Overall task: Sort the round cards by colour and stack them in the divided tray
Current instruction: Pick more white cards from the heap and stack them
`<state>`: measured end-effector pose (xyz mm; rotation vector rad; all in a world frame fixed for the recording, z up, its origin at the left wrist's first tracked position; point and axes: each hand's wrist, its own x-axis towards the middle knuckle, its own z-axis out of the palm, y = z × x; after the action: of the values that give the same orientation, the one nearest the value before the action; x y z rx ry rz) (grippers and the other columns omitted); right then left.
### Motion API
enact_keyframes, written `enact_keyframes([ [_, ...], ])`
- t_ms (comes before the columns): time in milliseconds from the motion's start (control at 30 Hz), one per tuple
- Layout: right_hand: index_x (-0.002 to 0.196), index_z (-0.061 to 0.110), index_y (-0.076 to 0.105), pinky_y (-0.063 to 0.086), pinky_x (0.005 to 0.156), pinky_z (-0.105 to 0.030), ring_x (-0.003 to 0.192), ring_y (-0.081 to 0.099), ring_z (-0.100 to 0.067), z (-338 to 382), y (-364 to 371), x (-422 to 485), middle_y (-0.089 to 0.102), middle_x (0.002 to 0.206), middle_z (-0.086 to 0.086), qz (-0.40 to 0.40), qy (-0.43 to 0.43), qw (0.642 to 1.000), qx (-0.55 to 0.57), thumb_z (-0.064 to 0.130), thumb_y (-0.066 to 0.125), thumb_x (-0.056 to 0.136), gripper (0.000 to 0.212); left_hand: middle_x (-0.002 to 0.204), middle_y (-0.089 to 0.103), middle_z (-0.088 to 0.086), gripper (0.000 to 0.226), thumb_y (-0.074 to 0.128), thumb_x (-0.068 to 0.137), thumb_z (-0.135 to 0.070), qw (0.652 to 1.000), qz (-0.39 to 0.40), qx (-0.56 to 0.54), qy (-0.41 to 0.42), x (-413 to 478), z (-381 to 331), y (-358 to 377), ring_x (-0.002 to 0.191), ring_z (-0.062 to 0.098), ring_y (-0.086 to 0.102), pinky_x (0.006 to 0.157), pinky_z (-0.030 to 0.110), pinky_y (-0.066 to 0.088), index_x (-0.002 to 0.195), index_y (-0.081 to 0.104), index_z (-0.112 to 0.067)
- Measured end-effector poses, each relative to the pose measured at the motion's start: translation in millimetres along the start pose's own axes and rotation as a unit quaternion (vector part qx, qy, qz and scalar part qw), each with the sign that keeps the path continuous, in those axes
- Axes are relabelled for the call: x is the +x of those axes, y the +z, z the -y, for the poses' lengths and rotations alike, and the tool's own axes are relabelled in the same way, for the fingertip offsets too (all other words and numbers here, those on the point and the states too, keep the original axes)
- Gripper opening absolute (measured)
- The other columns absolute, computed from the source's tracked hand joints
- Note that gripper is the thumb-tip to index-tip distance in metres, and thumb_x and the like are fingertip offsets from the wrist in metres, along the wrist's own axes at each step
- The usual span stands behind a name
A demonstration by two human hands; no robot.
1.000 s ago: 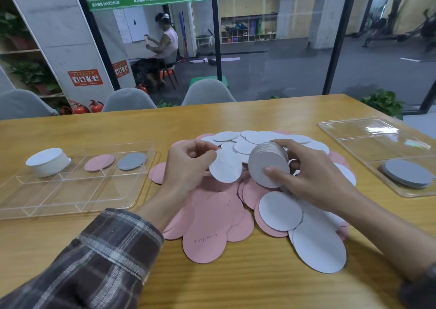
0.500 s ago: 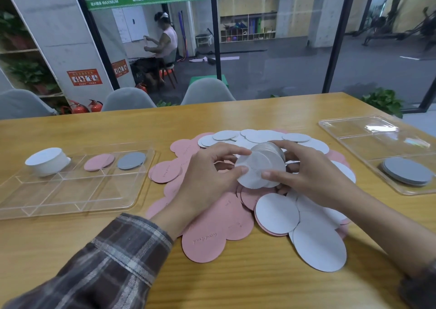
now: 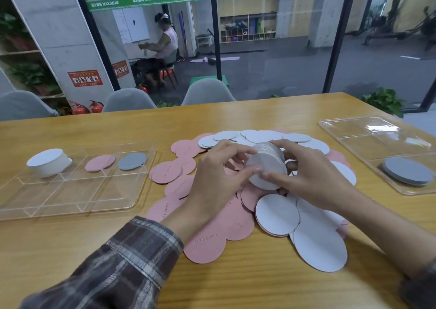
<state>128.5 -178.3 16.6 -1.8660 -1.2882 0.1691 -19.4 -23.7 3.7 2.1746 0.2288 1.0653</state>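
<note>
A pile of pink cards (image 3: 205, 242) and white cards (image 3: 318, 249) covers the middle of the wooden table (image 3: 236, 285). Above it both hands hold a stack of white cards (image 3: 266, 167) on edge. My right hand (image 3: 313, 179) grips the stack from the right, thumb at its lower rim. My left hand (image 3: 219, 179) pinches the stack's left side with thumb and fingers. The divided tray (image 3: 70, 198) on the left holds a tall white stack (image 3: 48, 162), a few pink cards (image 3: 100, 162) and a grey card (image 3: 132, 161).
A second clear tray (image 3: 368, 141) at the right edge holds a grey card stack (image 3: 408, 170). Grey chairs (image 3: 207, 93) stand behind the table's far edge, with a glass wall behind them. A person sits far back beyond the glass.
My left hand brought a single white card from the left onto the stack in my right hand. Now both hands close around the stack.
</note>
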Motion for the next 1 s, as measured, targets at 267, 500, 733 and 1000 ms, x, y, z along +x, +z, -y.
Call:
enact_keyframes([
  [267, 0.136, 0.029, 0.050, 0.043, 0.067, -0.012, 0.076, 0.057, 0.004, -1, -15, 1, 0.061, 0.084, 0.015, -0.031, -0.001, 0.991, -0.133, 0.036, 0.072, 0.091, 0.050, 0.088, 0.069, -0.009, 0.004, 0.078, 0.091, -0.021, 0.994, 0.102, 0.041, -0.024, -8, -2, -4, 0.080, 0.013, 0.063, 0.068, 0.011, 0.040, 0.092, 0.077, -0.025],
  [500, 0.142, 0.029, 0.046, 0.038, 0.069, -0.005, 0.080, 0.055, 0.004, -1, -16, 2, 0.063, 0.098, 0.016, -0.007, 0.009, 0.989, -0.144, 0.038, 0.064, 0.097, 0.050, 0.103, 0.060, -0.013, 0.038, 0.092, 0.077, -0.035, 0.965, 0.260, 0.038, -0.022, -15, -16, -6, 0.092, -0.001, 0.058, 0.078, 0.007, 0.040, 0.106, 0.073, -0.049],
  [733, 0.129, 0.033, 0.057, 0.058, 0.072, -0.035, 0.077, 0.071, -0.005, -1, -15, -1, 0.070, 0.101, 0.015, -0.014, 0.032, 0.999, -0.022, 0.041, 0.072, 0.091, 0.041, 0.089, 0.071, -0.010, 0.024, 0.087, 0.083, -0.018, 0.966, 0.231, -0.027, -0.110, -9, -6, -11, 0.074, 0.010, 0.062, 0.070, 0.020, 0.048, 0.102, 0.077, -0.027],
  [1000, 0.127, 0.037, 0.059, 0.061, 0.072, -0.051, 0.079, 0.075, -0.018, -4, -11, 0, 0.071, 0.105, 0.008, 0.000, 0.042, 0.998, 0.036, 0.044, 0.075, 0.088, 0.043, 0.089, 0.072, 0.003, 0.011, 0.080, 0.090, -0.011, 0.971, 0.064, -0.101, -0.205, 0, 9, -18, 0.069, 0.016, 0.069, 0.068, 0.034, 0.062, 0.096, 0.072, -0.009],
])
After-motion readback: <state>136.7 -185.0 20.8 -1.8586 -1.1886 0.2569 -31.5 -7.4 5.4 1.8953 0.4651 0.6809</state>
